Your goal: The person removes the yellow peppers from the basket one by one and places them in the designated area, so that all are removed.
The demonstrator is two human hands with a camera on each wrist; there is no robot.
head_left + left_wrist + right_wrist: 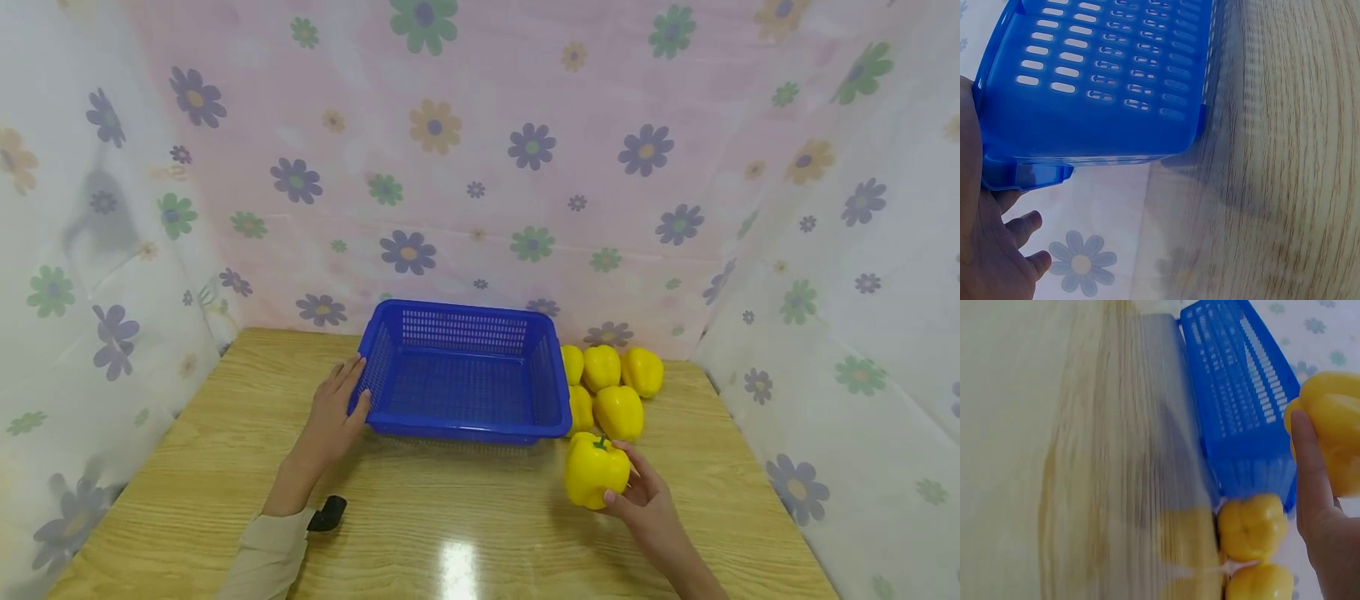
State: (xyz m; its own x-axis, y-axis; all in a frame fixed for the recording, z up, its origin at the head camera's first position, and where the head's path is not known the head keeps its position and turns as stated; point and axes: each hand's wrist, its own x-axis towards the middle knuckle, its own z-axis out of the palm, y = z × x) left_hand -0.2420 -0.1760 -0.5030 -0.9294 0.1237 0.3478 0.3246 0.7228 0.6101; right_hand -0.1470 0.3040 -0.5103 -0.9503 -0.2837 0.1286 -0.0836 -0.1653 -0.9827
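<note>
A blue plastic basket (pixel 472 430) with slotted walls stands on the wooden table, nothing inside it. My left hand (pixel 333 412) rests against its left rim; in the left wrist view the fingers (pixel 1021 230) stretch out past the rim's corner. To the right of the basket's front corner, my right hand (pixel 648 504) grips a yellow bell pepper (pixel 592 473) with a green stem, held above the table. The right wrist view shows one finger (pixel 1310 462) along this pepper's side. Several more yellow bell peppers (pixel 619 412) sit close together by the basket's right wall, some partly hidden behind it.
The wooden table (pixel 465 492) has flowered cloth (pixel 480 212) behind it and on both sides. A black object (pixel 327 514) sticks out at my left wrist, beside the sleeve (pixel 266 550).
</note>
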